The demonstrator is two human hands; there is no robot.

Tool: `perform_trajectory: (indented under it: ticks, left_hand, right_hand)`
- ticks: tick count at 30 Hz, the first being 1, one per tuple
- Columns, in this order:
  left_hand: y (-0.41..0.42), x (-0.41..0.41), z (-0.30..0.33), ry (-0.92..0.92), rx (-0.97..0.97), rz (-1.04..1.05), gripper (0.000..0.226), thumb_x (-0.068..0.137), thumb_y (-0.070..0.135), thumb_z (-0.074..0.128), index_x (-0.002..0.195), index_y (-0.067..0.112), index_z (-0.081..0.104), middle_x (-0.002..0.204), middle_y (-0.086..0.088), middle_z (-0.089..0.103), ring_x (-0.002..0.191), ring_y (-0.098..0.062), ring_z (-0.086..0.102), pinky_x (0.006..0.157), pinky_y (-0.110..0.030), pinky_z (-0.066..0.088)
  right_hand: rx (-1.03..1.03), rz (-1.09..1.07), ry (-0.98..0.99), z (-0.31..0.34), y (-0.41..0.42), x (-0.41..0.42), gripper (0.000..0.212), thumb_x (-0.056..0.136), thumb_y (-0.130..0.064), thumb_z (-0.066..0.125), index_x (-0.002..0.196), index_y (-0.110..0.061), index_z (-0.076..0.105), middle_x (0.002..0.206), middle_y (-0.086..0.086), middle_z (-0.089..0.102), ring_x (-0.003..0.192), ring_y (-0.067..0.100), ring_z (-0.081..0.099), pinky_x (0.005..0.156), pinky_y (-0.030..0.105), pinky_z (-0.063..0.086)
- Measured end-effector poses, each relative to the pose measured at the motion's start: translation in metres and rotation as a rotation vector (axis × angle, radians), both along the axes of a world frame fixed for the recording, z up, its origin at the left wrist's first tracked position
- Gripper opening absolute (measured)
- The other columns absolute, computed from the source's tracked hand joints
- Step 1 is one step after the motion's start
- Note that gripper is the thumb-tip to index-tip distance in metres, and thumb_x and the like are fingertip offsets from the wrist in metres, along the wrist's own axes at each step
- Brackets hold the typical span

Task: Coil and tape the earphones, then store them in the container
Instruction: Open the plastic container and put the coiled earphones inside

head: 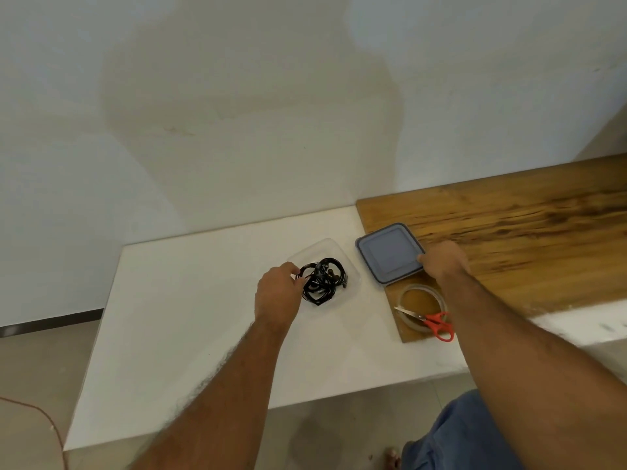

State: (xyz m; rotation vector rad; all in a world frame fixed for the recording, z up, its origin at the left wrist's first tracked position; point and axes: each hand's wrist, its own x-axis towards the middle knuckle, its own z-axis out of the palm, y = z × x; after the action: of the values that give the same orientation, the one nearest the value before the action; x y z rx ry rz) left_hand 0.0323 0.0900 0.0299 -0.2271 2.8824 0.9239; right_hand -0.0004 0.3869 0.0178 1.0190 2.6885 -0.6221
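You have one view only, from the camera worn on your head, so no second view shares the scene. It looks forward and steeply down onto the white worktop (190, 320), with the wall rising behind it across the upper half of the frame. The lens is wide: straight edges bow toward the borders. Your left hand (276, 293) and right hand (442, 261) reach in from the bottom edge, forearms long in the foreground, and sit near the middle at arm's reach. Floor and your knee show along the bottom.
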Motion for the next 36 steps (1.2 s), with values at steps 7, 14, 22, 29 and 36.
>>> perform_trajectory:
  ticks: [7, 14, 22, 29, 36]
  left_hand:
    - [0.017, 0.002, 0.018, 0.037, 0.138, 0.008, 0.019, 0.093, 0.03, 0.058, 0.102, 0.018, 0.069, 0.089, 0.004, 0.069, 0.079, -0.01, 0.062, 0.064, -0.018, 0.042]
    - [0.038, -0.002, 0.052, -0.195, 0.847, 0.244, 0.039, 0.097, 0.048, 0.049, 0.1, 0.013, 0.065, 0.094, -0.002, 0.073, 0.08, -0.015, 0.071, 0.056, -0.025, 0.053]
    - [0.012, 0.008, 0.03, -0.183, 0.969, 0.345, 0.017, 0.09, 0.008, 0.06, 0.099, -0.006, 0.067, 0.094, -0.023, 0.07, 0.077, -0.027, 0.065, 0.074, -0.043, 0.058]
    - [0.01, 0.0, 0.014, -0.201, 0.98, 0.384, 0.015, 0.096, 0.005, 0.052, 0.095, 0.008, 0.068, 0.1, -0.017, 0.07, 0.088, -0.029, 0.069, 0.067, -0.036, 0.061]
    - [0.007, -0.008, -0.002, -0.211, 0.856, 0.39, 0.023, 0.097, 0.007, 0.054, 0.119, 0.004, 0.062, 0.107, -0.015, 0.069, 0.094, -0.032, 0.069, 0.073, -0.042, 0.06]
  right_hand:
    - [-0.135, 0.044, 0.442, 0.05, -0.03, -0.002, 0.011, 0.083, -0.019, 0.069, 0.094, -0.017, 0.067, 0.092, 0.001, 0.068, 0.086, 0.021, 0.064, 0.067, 0.027, 0.047]
    - [0.303, 0.627, 0.851, 0.062, -0.122, 0.043, 0.01, 0.077, -0.015, 0.074, 0.075, -0.016, 0.064, 0.065, 0.001, 0.061, 0.06, 0.024, 0.055, 0.053, 0.029, 0.039]
    - [0.23, 0.95, 0.758, 0.027, -0.144, 0.08, 0.022, 0.073, -0.037, 0.08, 0.084, -0.022, 0.068, 0.086, -0.005, 0.067, 0.088, 0.02, 0.06, 0.076, 0.036, 0.046]
    - [-0.284, 0.416, 0.48, 0.023, -0.12, 0.037, 0.068, 0.08, -0.064, 0.062, 0.131, -0.02, 0.056, 0.129, 0.003, 0.057, 0.115, 0.02, 0.052, 0.093, 0.038, 0.048]
    - [-0.244, 0.398, 0.182, 0.006, -0.121, 0.004, 0.043, 0.092, -0.035, 0.061, 0.128, -0.011, 0.059, 0.117, 0.01, 0.067, 0.1, 0.023, 0.063, 0.088, 0.036, 0.055]
